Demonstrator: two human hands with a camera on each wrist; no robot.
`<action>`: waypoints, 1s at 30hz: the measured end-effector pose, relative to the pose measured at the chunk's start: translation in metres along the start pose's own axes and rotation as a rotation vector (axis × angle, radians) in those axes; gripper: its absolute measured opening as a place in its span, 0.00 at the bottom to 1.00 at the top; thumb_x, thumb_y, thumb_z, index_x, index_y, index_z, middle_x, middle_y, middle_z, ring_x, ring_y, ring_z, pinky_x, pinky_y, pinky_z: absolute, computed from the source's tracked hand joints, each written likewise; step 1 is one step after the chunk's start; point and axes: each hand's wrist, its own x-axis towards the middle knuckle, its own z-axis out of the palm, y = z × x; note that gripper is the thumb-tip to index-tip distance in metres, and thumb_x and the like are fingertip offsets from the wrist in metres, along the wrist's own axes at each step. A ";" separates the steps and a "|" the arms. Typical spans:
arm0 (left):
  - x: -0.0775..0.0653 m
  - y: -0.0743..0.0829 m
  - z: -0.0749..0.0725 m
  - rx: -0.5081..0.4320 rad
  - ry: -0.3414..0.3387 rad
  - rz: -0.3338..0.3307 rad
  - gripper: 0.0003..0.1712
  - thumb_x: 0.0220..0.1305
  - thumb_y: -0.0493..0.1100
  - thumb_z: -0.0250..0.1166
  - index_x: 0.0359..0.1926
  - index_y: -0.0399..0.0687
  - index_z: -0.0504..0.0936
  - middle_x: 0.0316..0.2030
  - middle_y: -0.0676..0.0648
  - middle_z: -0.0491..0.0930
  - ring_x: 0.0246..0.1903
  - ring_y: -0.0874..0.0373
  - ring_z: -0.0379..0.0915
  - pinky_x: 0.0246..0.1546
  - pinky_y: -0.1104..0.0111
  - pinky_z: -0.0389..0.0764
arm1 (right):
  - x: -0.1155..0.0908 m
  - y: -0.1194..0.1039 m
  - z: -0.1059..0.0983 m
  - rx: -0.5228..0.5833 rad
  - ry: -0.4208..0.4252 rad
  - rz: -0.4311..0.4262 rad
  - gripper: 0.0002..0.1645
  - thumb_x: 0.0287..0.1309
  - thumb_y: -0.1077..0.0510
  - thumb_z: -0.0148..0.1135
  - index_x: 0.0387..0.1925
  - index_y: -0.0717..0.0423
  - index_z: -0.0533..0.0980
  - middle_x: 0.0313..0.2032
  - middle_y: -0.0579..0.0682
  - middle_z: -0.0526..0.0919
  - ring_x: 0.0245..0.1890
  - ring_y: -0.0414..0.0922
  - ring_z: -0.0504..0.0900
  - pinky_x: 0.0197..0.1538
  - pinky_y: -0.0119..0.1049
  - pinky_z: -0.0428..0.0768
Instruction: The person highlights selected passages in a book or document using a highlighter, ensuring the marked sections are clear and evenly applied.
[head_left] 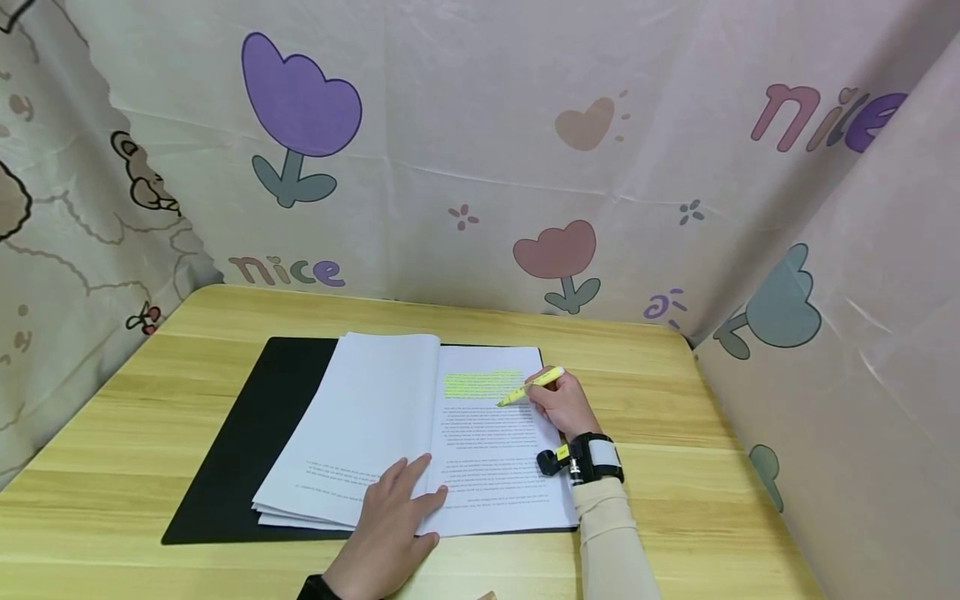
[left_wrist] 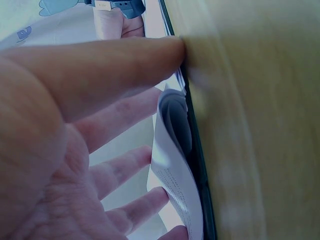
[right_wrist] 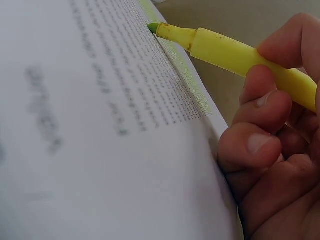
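Observation:
Between thumb and fingers my right hand (head_left: pixel 566 404) pinches a yellow highlighter (right_wrist: pixel 225 52), its green-tinted tip right at the printed lines of the right-hand page (head_left: pixel 495 467). A block of yellow highlighted text (head_left: pixel 480 385) lies at the top of that page. The open stack of printed sheets rests on a black mat (head_left: pixel 225 475). Near the fold, my left hand (head_left: pixel 390 525) lies with spread fingers on the lower part of the pages. In the left wrist view the turned-over sheets (left_wrist: pixel 175 165) curve up beside its fingertips.
A light wooden table (head_left: pixel 660 467) carries the mat and papers. Behind and at both sides hangs a pale curtain (head_left: pixel 450 125) printed with flowers and words. A wrist camera (head_left: pixel 555 460) on the right wrist overhangs the page's right edge.

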 end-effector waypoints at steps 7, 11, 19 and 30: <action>0.000 -0.001 0.000 0.000 0.002 0.011 0.27 0.57 0.41 0.77 0.59 0.42 0.86 0.74 0.36 0.63 0.73 0.31 0.51 0.66 0.32 0.56 | 0.000 0.000 0.000 0.011 -0.008 0.001 0.06 0.63 0.60 0.67 0.41 0.58 0.81 0.23 0.48 0.73 0.21 0.43 0.69 0.23 0.31 0.66; -0.001 -0.002 0.000 0.004 0.007 0.021 0.27 0.57 0.41 0.77 0.59 0.42 0.86 0.74 0.36 0.63 0.73 0.31 0.51 0.65 0.32 0.57 | 0.000 0.000 0.000 0.019 -0.006 0.008 0.06 0.64 0.60 0.67 0.41 0.57 0.81 0.22 0.49 0.72 0.20 0.44 0.69 0.23 0.31 0.65; -0.001 -0.002 0.000 0.003 0.008 0.022 0.27 0.57 0.41 0.76 0.59 0.42 0.86 0.74 0.36 0.63 0.73 0.31 0.51 0.65 0.32 0.56 | -0.001 -0.002 -0.001 0.017 0.003 -0.003 0.06 0.63 0.61 0.66 0.41 0.57 0.81 0.21 0.48 0.72 0.19 0.43 0.69 0.22 0.31 0.66; 0.000 -0.001 0.000 0.000 0.008 0.007 0.27 0.57 0.41 0.77 0.58 0.42 0.86 0.74 0.36 0.63 0.73 0.31 0.50 0.66 0.32 0.56 | -0.001 -0.001 -0.002 0.025 -0.005 -0.003 0.06 0.66 0.60 0.65 0.42 0.58 0.81 0.21 0.49 0.71 0.19 0.44 0.69 0.23 0.31 0.67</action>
